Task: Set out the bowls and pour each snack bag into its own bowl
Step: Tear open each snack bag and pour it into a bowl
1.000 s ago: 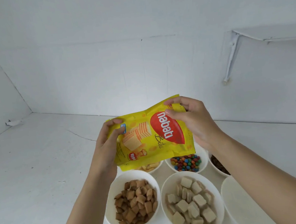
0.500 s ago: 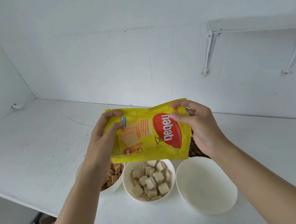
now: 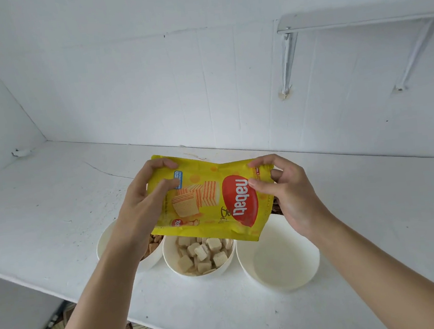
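Both my hands hold a yellow Nabati snack bag (image 3: pixel 208 199) sideways in the air above the bowls. My left hand (image 3: pixel 145 200) grips its left end. My right hand (image 3: pixel 285 192) pinches its right end between thumb and fingers. Below the bag stands a white bowl of pale wafer cubes (image 3: pixel 201 256). To its right is an empty white bowl (image 3: pixel 278 262). To its left, a white bowl of brown snacks (image 3: pixel 152 247) is mostly hidden behind my left forearm. A bowl with dark snacks (image 3: pixel 275 207) peeks out behind my right hand.
The bowls stand on a white counter (image 3: pixel 55 206) against a white wall. Its front edge (image 3: pixel 91 301) runs diagonally at lower left, with patterned floor below. A white wall shelf on brackets (image 3: pixel 355 18) hangs at the upper right.
The view has shifted back and right, so the bowls sit lower. The bag has turned a little and its right end is now pinched at the top corner.
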A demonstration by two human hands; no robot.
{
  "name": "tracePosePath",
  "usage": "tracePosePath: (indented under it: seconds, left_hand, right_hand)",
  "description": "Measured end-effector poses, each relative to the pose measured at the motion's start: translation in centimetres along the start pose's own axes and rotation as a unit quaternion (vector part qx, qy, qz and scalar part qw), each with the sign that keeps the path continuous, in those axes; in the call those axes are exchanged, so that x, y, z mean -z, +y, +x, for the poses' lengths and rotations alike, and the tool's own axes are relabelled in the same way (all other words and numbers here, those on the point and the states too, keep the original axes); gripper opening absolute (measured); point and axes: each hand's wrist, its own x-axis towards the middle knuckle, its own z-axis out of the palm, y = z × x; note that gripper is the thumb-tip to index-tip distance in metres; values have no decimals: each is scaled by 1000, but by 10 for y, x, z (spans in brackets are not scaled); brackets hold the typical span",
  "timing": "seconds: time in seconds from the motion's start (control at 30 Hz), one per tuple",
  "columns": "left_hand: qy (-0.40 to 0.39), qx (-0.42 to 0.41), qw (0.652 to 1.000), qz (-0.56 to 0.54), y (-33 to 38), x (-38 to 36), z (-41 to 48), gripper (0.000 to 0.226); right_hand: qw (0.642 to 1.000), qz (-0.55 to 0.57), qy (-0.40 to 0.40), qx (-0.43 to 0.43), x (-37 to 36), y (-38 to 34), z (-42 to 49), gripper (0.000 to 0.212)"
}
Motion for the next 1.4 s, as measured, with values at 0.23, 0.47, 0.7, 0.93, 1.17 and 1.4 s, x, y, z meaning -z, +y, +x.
tracePosePath:
  seconds: [0.23,0.47,0.7,0.93,1.17,1.4]
  left_hand:
    - [-13,16,999,29,-2,-3,-9,20]
    - [-20,29,998,59,-2,-7,-18,24]
    - [-15,2,996,93,5,-16,-19,13]
    - [-20,-2,996,88,11,-20,-19,14]
    - [-19,-33,997,70,36,-14,-21,16]
    - [-15,-83,995,59,68,-13,-16,10]
  right_hand:
    - [1000,-20,2,-8,5,14,-11,23]
    - [1000,-27,5,-14,10,23,-19,22]
    - [999,2,-3,-36,19,29,-22,24]
    - [1000,-4,-3,-24,23,23,-24,23]
    - [998,52,-27,-4,22,7,-26,24]
    - [994,93,-51,30,19,-13,-20,28]
